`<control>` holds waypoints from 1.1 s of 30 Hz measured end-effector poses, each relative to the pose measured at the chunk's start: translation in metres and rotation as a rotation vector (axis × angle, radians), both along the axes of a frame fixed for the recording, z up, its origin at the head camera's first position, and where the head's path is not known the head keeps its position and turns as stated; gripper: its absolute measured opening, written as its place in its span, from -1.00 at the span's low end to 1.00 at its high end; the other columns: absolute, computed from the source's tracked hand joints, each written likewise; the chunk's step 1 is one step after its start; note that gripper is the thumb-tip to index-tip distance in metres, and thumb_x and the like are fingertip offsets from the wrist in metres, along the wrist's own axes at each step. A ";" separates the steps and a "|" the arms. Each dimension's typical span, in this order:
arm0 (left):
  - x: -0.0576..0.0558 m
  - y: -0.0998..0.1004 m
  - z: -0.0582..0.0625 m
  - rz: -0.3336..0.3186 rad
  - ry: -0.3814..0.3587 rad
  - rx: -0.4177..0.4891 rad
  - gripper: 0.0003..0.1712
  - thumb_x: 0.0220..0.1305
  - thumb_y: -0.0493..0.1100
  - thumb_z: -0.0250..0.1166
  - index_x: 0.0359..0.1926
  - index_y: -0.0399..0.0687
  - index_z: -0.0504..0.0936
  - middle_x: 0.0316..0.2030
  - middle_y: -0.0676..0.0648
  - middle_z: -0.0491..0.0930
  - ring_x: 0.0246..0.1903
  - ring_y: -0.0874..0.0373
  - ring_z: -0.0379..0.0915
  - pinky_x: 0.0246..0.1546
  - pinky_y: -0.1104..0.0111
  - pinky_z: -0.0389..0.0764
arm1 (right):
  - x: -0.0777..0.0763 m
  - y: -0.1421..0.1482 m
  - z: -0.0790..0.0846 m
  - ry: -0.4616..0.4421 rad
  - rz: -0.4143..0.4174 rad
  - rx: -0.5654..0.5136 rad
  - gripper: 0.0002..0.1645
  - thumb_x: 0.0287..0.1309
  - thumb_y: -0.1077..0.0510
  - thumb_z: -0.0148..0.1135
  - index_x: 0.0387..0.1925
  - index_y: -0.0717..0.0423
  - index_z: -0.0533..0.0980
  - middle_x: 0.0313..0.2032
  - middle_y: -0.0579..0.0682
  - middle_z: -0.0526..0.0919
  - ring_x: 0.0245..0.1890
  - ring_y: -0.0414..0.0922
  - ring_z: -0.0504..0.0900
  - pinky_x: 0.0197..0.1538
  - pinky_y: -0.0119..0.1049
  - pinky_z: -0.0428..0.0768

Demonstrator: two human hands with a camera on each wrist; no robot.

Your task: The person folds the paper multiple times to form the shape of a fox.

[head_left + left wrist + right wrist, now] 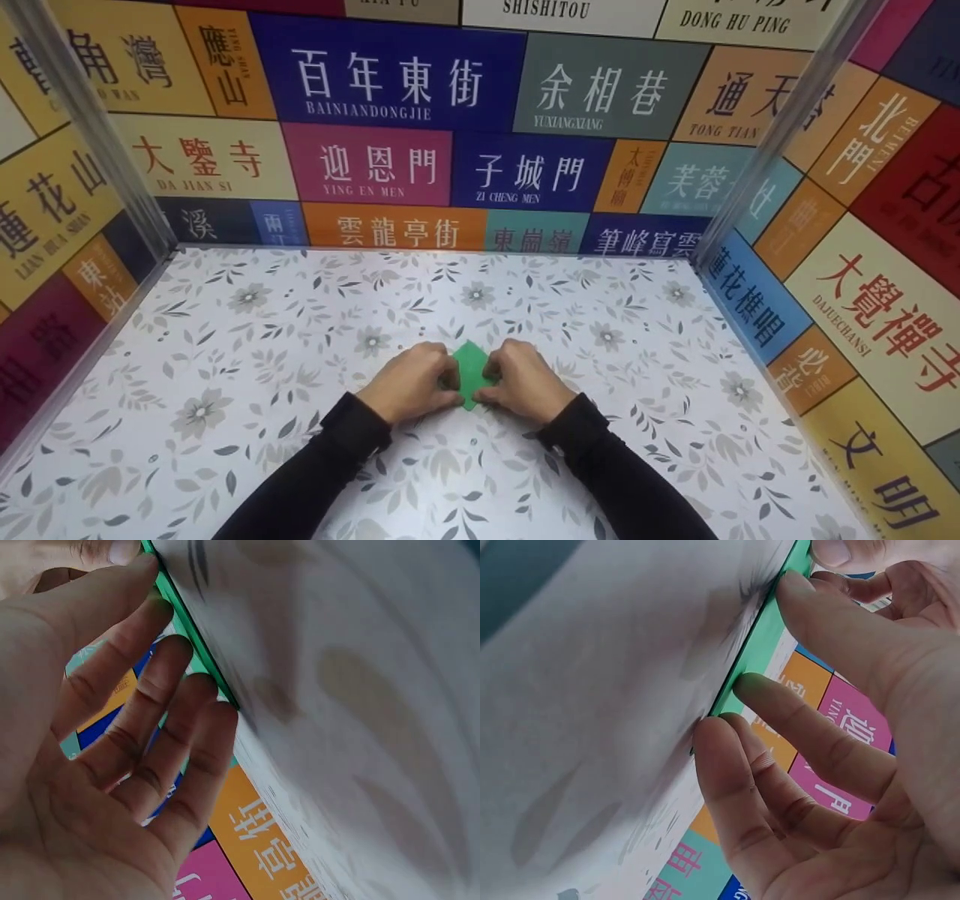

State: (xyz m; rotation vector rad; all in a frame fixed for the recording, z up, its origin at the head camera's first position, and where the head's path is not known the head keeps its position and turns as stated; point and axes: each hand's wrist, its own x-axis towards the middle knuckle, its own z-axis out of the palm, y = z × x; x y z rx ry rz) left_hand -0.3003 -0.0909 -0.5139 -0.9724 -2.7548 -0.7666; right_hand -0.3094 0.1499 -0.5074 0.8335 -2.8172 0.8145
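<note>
A small folded piece of green paper (471, 371) lies flat on the tabletop, between both hands, with a pointed far end. From its left side my left hand (416, 382) touches it with thumb and fingertips. The left wrist view shows that hand's fingers softly bent along the green paper (201, 645), thumb and forefinger apart. My right hand (529, 382) presses the paper's right side. In the right wrist view its thumb rests at one part of the green paper (761, 645) and its fingertips at another. The fingers cover parts of both side edges.
The tabletop (300, 315) has a white covering with grey flowers and leaves. Colourful panels (390, 79) with Chinese lettering stand behind it and on both sides. Clear-looking corner strips (787, 112) join these walls. Black sleeves (300, 472) reach in from the front.
</note>
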 end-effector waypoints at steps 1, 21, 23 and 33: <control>0.001 0.001 0.000 0.013 -0.004 0.001 -0.80 0.17 -0.10 0.80 -0.30 -0.01 0.92 -0.29 -0.06 0.78 -0.28 0.08 0.64 -0.18 0.15 0.77 | 0.000 0.000 0.000 0.000 -0.001 0.001 -0.60 0.01 0.05 0.91 -0.30 0.23 0.85 -0.31 0.11 0.83 -0.31 -0.07 0.71 -0.15 -0.15 0.76; 0.001 0.006 -0.001 0.118 -0.090 0.093 -0.72 0.02 -0.10 0.82 -0.37 -0.07 0.88 -0.38 -0.04 0.81 -0.41 0.16 0.57 -0.28 0.18 0.73 | 0.005 -0.005 -0.001 0.029 0.012 0.019 -0.60 -0.01 0.09 0.92 -0.36 0.24 0.81 -0.34 0.10 0.76 -0.35 -0.10 0.61 -0.19 -0.17 0.71; 0.000 0.005 -0.002 0.115 -0.093 0.101 -0.73 0.01 -0.10 0.81 -0.37 -0.08 0.88 -0.39 -0.04 0.82 -0.43 0.18 0.56 -0.29 0.21 0.72 | 0.005 -0.005 -0.001 0.023 0.013 0.020 -0.60 0.00 0.08 0.92 -0.35 0.24 0.82 -0.34 0.09 0.76 -0.35 -0.10 0.61 -0.19 -0.18 0.69; -0.005 0.004 -0.001 0.125 -0.146 0.133 -0.74 0.04 -0.25 0.83 -0.34 -0.12 0.87 -0.40 -0.08 0.87 -0.40 0.14 0.70 -0.20 0.20 0.79 | 0.005 -0.004 0.000 0.012 0.001 0.028 -0.56 0.01 0.00 0.93 -0.38 0.21 0.81 -0.34 0.07 0.75 -0.37 -0.15 0.55 -0.22 -0.20 0.63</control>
